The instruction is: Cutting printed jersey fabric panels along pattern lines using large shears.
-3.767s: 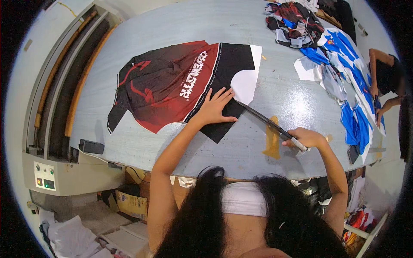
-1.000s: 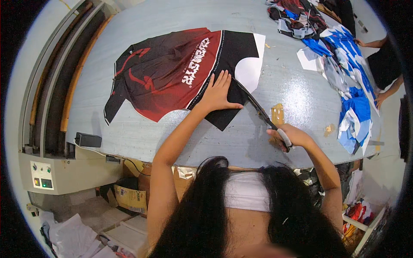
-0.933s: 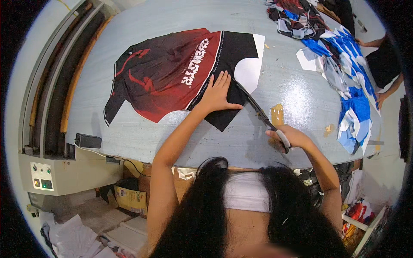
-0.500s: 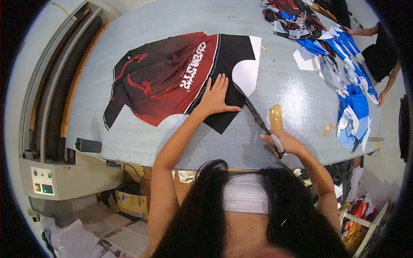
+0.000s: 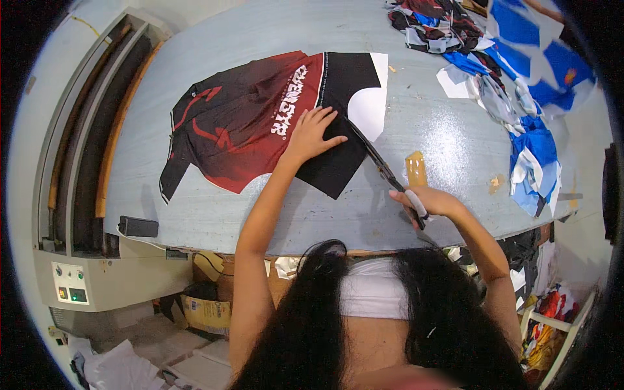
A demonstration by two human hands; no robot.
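Note:
My left hand (image 5: 313, 135) lies flat with its fingers spread on a red and black printed jersey piece (image 5: 250, 130), at its black end panel (image 5: 333, 170). My right hand (image 5: 429, 203) is closed round the handles of long dark scissors (image 5: 383, 168). The scissor blades point up and left, and their tips reach the black panel just right of my left hand. A white fabric margin (image 5: 372, 112) borders the curved edge of the black panel. Whether the blades are spread or together cannot be made out.
A yellowish tape-like patch (image 5: 415, 169) is on the grey table (image 5: 364, 227). Blue and white fabric pieces (image 5: 536, 153) lie at the right, with a dark heap (image 5: 442, 26) behind. A raised blue piece (image 5: 546, 58) is blurred. A machine (image 5: 75, 279) with rollers stands left, beside a black box (image 5: 138, 226).
My left hand has shifted slightly left and up on the fabric. The scissors have moved up and left, deeper over the black panel. At the far right, the other person has raised blue-white fabric.

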